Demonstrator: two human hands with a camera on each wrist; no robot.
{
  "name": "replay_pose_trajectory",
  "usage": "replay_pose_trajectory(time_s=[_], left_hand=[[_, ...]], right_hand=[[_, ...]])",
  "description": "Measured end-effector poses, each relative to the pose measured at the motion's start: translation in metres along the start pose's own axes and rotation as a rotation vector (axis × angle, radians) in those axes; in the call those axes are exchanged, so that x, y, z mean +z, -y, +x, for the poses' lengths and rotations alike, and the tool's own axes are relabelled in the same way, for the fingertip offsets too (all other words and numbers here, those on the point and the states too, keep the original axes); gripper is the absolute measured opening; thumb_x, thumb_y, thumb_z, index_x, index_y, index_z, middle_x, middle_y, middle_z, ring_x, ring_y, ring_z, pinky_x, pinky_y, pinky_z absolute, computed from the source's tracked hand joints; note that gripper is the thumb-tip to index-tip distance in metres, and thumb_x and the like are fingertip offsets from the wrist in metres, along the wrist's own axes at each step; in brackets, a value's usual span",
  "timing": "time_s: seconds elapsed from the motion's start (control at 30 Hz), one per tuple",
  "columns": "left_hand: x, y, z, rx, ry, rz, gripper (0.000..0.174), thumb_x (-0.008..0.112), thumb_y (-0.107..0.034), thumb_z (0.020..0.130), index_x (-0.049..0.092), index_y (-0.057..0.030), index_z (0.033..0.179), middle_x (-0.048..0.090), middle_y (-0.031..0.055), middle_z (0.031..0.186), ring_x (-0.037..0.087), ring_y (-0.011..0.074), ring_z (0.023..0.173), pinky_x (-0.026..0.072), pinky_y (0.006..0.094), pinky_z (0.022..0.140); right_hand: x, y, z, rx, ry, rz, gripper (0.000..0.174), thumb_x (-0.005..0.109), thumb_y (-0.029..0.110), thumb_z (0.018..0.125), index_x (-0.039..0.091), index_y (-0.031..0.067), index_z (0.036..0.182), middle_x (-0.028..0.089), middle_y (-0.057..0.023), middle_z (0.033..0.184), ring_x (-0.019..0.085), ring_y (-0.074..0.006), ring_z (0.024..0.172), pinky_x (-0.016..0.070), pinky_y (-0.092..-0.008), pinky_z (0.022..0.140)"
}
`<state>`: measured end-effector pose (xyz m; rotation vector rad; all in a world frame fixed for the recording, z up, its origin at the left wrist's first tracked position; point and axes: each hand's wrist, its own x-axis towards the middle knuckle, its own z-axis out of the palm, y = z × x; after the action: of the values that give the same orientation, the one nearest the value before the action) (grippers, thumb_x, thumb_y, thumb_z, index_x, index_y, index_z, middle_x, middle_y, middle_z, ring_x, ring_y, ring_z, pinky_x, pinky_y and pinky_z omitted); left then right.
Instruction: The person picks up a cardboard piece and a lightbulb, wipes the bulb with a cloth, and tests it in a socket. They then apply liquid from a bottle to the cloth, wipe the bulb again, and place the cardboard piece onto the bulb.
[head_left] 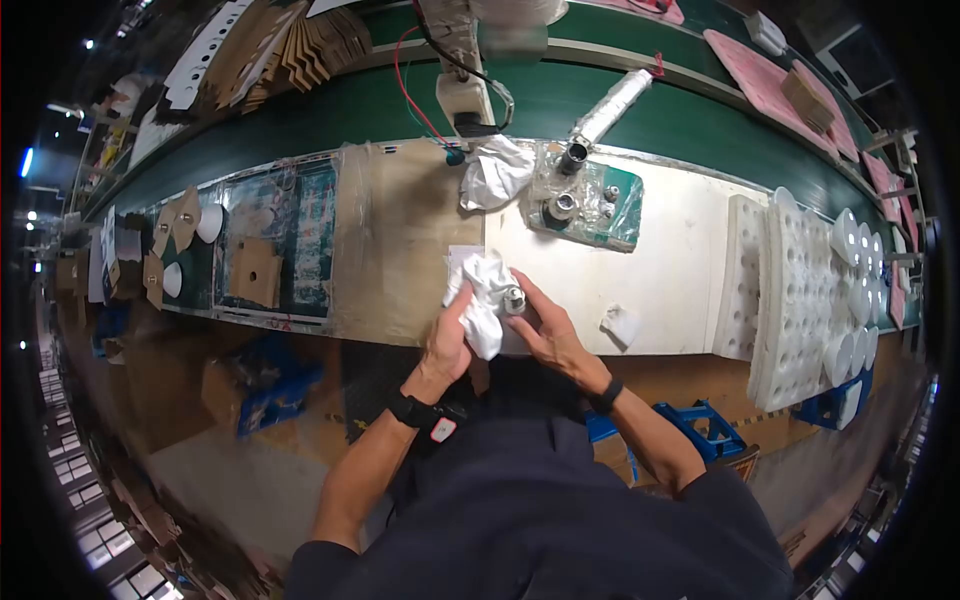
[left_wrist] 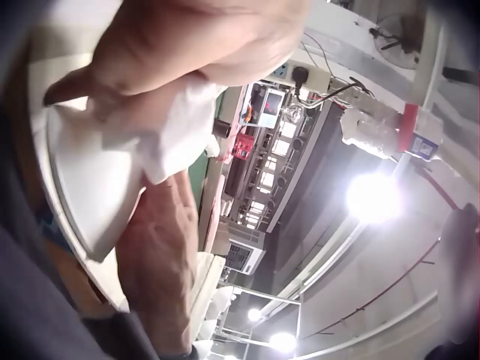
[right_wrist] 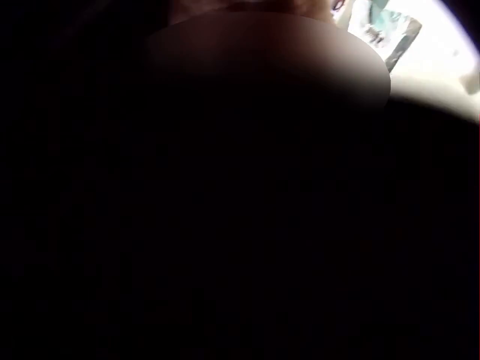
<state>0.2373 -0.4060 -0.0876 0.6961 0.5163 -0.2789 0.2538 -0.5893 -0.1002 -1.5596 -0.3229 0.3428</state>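
Over the front edge of the worktable, my left hand (head_left: 448, 345) grips a crumpled white cloth (head_left: 484, 320). My right hand (head_left: 558, 340) holds a smooth white cone-shaped shade (left_wrist: 90, 187) by its side, and a metal fitting (head_left: 514, 299) on it points up between the hands. The cloth lies against the shade in the left wrist view, where the left hand (left_wrist: 187, 45) covers part of both. Most of the right wrist view is dark, with a blurred curved surface (right_wrist: 285, 45) at its top.
Behind the hands stand a plastic-wrapped green fixture (head_left: 625, 205), a wrapped tube (head_left: 612, 108) and another white cloth (head_left: 497, 172). A white scrap (head_left: 621, 325) lies right. Perforated foam trays (head_left: 790, 300) with white shades stand far right; brown cardboard pieces (head_left: 256, 272) lie left.
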Motion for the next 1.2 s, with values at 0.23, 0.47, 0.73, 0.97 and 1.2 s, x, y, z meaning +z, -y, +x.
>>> replay_pose_trajectory(time_s=[0.23,0.47,0.73,0.97,1.2], left_hand=[[-0.043,-0.004,-0.02,0.362,-0.507,0.223,0.029,0.058,-0.015,0.107,0.061,0.0025,0.13,0.068,0.0098,0.122,0.067,0.018,0.109,0.0541,0.0335,0.092],[0.007,-0.005,-0.075,-0.293,0.1,0.554,0.037,0.063,-0.024,0.105,0.064,0.0027,0.131,0.071,0.0063,0.113,0.067,0.0121,0.099,0.0532,0.0282,0.085],[0.044,-0.024,0.013,0.592,0.104,1.594,0.034,0.076,-0.012,0.092,0.07,-0.0016,0.124,0.064,0.014,0.083,0.061,0.0261,0.068,0.0486,0.0369,0.065],[0.037,-0.038,0.012,0.675,0.36,1.855,0.026,0.074,-0.011,0.093,0.069,-0.0026,0.118,0.062,0.0145,0.085,0.062,0.0313,0.072,0.0489,0.0393,0.067],[0.029,-0.065,0.01,0.731,0.763,2.078,0.041,0.067,0.001,0.082,0.067,-0.0045,0.122,0.062,0.0135,0.106,0.064,0.0306,0.092,0.0545,0.0398,0.078]], right_hand=[[-0.008,-0.014,0.026,-0.191,-0.202,-0.73,0.077,0.077,0.008,0.083,0.045,0.0019,0.153,0.048,-0.0215,0.152,0.041,-0.0435,0.143,0.0355,-0.0488,0.119],[0.03,0.017,-0.062,0.112,0.026,-0.122,0.06,0.076,0.013,0.092,0.053,0.0038,0.146,0.06,-0.0238,0.136,0.059,-0.0361,0.128,0.0485,-0.0389,0.106],[-0.005,-0.015,-0.009,0.049,-0.275,0.282,0.062,0.03,0.043,0.112,0.044,0.0007,0.156,0.047,-0.0187,0.157,0.038,-0.0283,0.15,0.0212,-0.0408,0.126],[-0.01,-0.08,0.02,-0.199,-0.266,-0.448,0.032,0.053,0.008,0.101,0.063,0.0029,0.13,0.06,-0.0144,0.141,0.05,-0.0394,0.132,0.0418,-0.0454,0.114],[-0.019,-0.059,-0.015,0.227,-0.684,0.115,0.021,0.061,-0.003,0.095,0.071,0.0009,0.114,0.074,-0.0119,0.11,0.066,-0.0284,0.113,0.0519,-0.0365,0.099]])
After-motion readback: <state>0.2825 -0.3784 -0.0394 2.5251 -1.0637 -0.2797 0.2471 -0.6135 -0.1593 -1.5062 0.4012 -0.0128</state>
